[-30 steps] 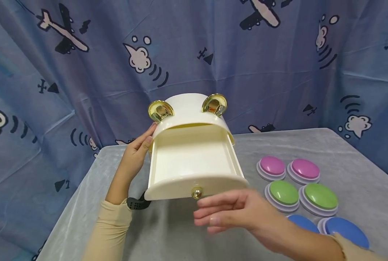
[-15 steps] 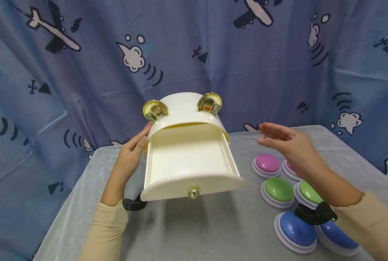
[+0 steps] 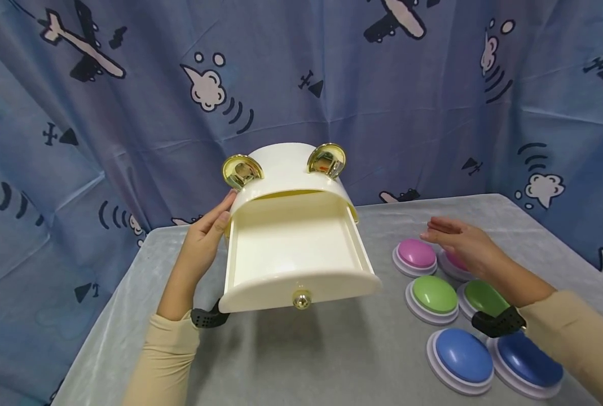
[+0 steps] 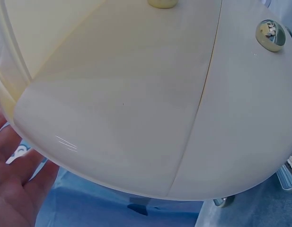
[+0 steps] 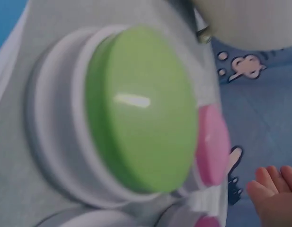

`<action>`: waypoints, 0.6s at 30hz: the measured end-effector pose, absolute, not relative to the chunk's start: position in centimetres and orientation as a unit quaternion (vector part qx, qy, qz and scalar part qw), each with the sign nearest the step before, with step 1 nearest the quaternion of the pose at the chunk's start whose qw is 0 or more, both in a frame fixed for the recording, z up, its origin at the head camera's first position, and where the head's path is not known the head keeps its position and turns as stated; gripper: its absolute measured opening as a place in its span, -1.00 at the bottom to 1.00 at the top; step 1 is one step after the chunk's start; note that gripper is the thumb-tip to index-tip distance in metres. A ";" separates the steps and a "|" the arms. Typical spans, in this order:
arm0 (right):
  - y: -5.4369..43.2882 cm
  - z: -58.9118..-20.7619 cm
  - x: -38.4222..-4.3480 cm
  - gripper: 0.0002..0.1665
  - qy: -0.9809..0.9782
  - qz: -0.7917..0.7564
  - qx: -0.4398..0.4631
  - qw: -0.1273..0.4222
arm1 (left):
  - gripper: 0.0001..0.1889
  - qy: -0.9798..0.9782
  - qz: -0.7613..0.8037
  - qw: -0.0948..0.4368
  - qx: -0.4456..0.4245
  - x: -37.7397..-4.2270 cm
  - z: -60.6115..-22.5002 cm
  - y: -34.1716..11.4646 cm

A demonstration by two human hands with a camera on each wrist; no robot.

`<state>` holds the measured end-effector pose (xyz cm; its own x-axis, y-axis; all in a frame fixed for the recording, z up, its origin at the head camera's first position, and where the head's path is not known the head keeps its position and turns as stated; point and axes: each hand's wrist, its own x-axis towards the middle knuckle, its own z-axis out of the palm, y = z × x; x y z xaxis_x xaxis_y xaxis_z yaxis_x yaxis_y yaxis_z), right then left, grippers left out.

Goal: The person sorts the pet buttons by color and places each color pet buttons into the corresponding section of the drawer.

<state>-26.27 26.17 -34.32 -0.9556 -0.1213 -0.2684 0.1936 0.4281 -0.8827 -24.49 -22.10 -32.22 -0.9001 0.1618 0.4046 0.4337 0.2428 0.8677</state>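
A small white chest point(image 3: 286, 163) with two gold ears stands on the table, its upper drawer point(image 3: 291, 242) pulled out and bare inside. On the drawer front is a gold knob point(image 3: 302, 299). A lower front with a second knob point(image 4: 271, 35) shows in the left wrist view. My left hand point(image 3: 202, 242) rests against the chest's left side, fingers extended. To the right, my right hand point(image 3: 466, 245) hovers over the pink push buttons with its fingers extended and holds nothing. It partly covers the rear right pink button point(image 3: 456, 265).
At the right are domed push buttons on white bases: a pink one point(image 3: 417, 254), green ones point(image 3: 435, 294) and blue ones point(image 3: 463, 355), in pairs. The grey cloth-covered table point(image 3: 291, 366) ends at a blue printed curtain point(image 3: 281, 73).
My right hand has moved from beside the drawer knob up and right, then lowered toward the pink buttons. My left hand stays against the chest; the drawer remains pulled out.
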 end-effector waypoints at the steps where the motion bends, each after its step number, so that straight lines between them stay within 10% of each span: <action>1: 26.4 -34.6 -26.4 0.09 0.835 -0.529 0.020 0.150 | -0.51 -0.780 -0.585 0.116 -0.190 -24.5 -32.2 -22.1; 18: 26.7 -37.8 -27.2 0.20 0.869 -0.469 0.007 0.159 | -0.51 -0.776 -0.588 0.122 -0.194 -24.4 -32.3 -21.9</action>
